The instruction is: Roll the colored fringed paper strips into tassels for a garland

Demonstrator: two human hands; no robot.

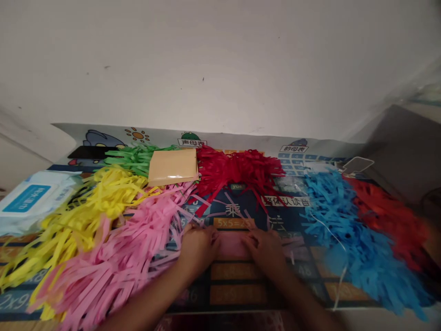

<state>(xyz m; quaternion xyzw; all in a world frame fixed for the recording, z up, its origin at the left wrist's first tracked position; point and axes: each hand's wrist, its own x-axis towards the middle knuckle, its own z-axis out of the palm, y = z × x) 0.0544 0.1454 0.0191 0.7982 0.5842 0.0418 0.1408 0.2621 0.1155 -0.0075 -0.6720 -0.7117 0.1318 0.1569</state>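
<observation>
Left hand (pixel 200 244) and right hand (pixel 264 248) each had the grip pinched on a flat pink piece (pixel 231 244), one per side; finger detail was blurred. Piece sat about midway between the surface's (pixel 237 294) left and right edges, nearer the front edge. Pink fringe (pixel 113 262) and yellow fringe (pixel 106 195) ran toward the front left corner, wipes pack (pixel 29 200) by the left edge. Red fringe (pixel 237 168) lay along the middle of the back edge, tan packet (pixel 174 165) just beside it. Blue fringe (pixel 358 239) reached the front right corner.
</observation>
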